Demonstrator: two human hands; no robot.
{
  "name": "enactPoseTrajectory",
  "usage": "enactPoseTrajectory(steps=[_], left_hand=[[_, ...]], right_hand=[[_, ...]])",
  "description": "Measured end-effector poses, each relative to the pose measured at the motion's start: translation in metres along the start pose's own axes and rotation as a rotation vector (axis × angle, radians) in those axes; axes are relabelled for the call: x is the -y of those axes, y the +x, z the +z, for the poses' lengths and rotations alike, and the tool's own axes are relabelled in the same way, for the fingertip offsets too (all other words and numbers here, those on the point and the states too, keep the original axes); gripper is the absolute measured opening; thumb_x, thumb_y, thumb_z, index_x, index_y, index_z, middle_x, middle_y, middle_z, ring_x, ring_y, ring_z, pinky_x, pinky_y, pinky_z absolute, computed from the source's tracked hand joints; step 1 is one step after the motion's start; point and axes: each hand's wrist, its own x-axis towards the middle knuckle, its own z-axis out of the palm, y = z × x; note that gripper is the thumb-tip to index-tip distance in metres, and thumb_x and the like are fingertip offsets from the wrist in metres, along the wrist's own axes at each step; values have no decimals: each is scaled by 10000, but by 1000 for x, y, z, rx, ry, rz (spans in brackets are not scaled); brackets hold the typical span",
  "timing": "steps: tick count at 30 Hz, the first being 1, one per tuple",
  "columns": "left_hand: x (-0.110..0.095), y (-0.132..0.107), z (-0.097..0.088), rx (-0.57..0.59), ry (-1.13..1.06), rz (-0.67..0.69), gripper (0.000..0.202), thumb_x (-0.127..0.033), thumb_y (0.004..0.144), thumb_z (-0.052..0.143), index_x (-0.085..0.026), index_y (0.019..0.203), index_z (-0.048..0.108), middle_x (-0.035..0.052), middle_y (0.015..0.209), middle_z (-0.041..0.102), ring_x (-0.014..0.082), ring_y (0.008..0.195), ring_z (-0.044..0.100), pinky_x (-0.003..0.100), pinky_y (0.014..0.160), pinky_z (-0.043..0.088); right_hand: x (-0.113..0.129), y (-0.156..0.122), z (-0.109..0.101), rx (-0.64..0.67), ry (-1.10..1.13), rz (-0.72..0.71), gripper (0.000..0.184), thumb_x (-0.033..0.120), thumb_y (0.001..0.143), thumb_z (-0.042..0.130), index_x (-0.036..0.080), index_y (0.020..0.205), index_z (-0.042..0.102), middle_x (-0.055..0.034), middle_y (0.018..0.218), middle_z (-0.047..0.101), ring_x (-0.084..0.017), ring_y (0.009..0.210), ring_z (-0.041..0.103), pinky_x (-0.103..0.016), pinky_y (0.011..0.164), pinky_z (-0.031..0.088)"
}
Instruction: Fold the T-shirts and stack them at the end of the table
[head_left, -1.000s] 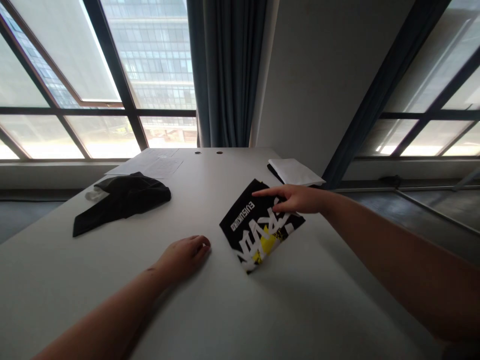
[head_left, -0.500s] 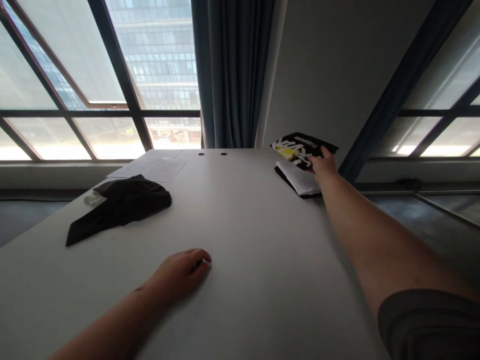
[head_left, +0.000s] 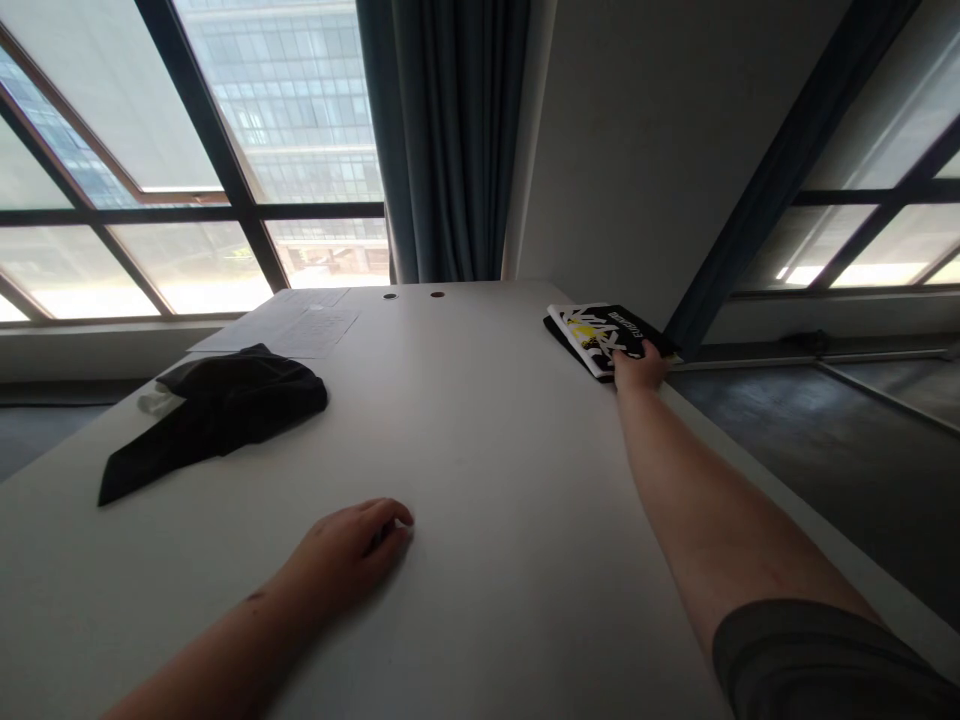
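Note:
At the table's right edge, my right hand point(head_left: 641, 368) is closed on a folded black T-shirt point(head_left: 600, 328) with white lettering and a yellow print. The shirt lies on top of a folded white garment point(head_left: 556, 314), and a black folded piece point(head_left: 562, 343) shows beneath that. Part of the T-shirt's near side is covered by my fingers. My left hand point(head_left: 360, 545) rests on the near middle of the white table point(head_left: 480, 450). Its fingers are loosely curled, with a gap to the thumb and nothing visible in them.
On the left of the table lies a crumpled black garment point(head_left: 232, 405), with a small whitish translucent item point(head_left: 156, 402) beside it. Printed paper sheets point(head_left: 292, 325) lie behind. Two round holes sit near the far edge; beyond are a blue curtain point(head_left: 442, 140) and windows.
My right hand has lowered the folded T-shirt from above the white garment onto it. My left hand stays in place on the table. The view has shifted slightly.

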Motion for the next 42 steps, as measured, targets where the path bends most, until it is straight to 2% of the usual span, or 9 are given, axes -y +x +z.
enactPoseTrajectory(steps=[5, 10, 14, 19, 23, 26, 28, 36, 42], left_hand=[[-3, -2, -2, -8, -11, 17, 295, -392, 974, 440, -302, 1123, 678, 13, 1023, 750, 197, 844, 685, 300, 769, 465], [-5, -6, -4, -28, -13, 52, 292, -370, 969, 450, -298, 1123, 688, 15, 1044, 748, 191, 839, 680, 303, 778, 478], [8, -2, -4, -60, -3, 70, 290, -374, 970, 456, -299, 1098, 705, 14, 1032, 750, 192, 855, 677, 305, 817, 495], [74, 28, -16, -375, 122, -48, 344, -379, 963, 467, -264, 1204, 683, 65, 1251, 669, 234, 1133, 620, 332, 1016, 461], [139, 54, -39, -628, 292, -368, 585, -357, 904, 570, -279, 1481, 517, 102, 1587, 405, 335, 1454, 347, 459, 1176, 293], [169, 64, -55, -600, 286, -584, 769, -463, 912, 561, -241, 1608, 322, 170, 1614, 353, 401, 1492, 247, 545, 1159, 251], [177, 65, -61, -548, 262, -677, 789, -478, 922, 522, -209, 1623, 283, 208, 1556, 421, 413, 1428, 336, 560, 1109, 295], [146, 52, -55, -459, 294, -652, 556, -404, 926, 483, -226, 1447, 563, 218, 1412, 527, 445, 1272, 457, 593, 990, 361], [81, 51, -25, -367, 303, -389, 522, -344, 928, 507, -268, 1441, 572, 141, 1434, 547, 375, 1291, 482, 503, 1021, 388]], right_hand=[[5, -14, -6, -139, -105, -121, 485, 421, 918, 563, 195, 1346, 596, -200, 1463, 418, -348, 1345, 414, -508, 1133, 342], [10, -27, 9, 226, -282, -98, 732, 516, 991, 389, 151, 1615, 272, -231, 1671, 143, -377, 1535, 135, -625, 1176, 234], [7, -41, 13, 305, -340, -89, 828, 531, 992, 358, 90, 1647, 111, -243, 1701, 19, -375, 1565, 40, -597, 1214, 182], [11, -75, -1, 309, -371, -183, 864, 484, 957, 469, 78, 1638, 126, -272, 1693, 14, -402, 1564, 44, -558, 1227, 182], [26, -120, -19, 386, -395, -346, 859, 417, 949, 510, 80, 1641, 130, -262, 1696, 43, -406, 1566, 51, -519, 1238, 176], [35, -156, -35, 490, -373, -500, 788, 393, 956, 494, 99, 1634, 221, -229, 1692, 155, -392, 1562, 112, -495, 1246, 173], [38, -179, -47, 568, -342, -616, 711, 385, 966, 468, 125, 1612, 324, -196, 1670, 262, -375, 1555, 161, -490, 1250, 172], [57, -262, -106, 926, -152, -895, 596, 451, 989, 463, 233, 1543, 491, -130, 1651, 357, -367, 1549, 212, -545, 1243, 187], [74, -266, -119, 1060, 34, -964, 579, 407, 944, 568, 178, 1476, 573, -155, 1628, 388, -356, 1561, 179, -526, 1258, 199]])
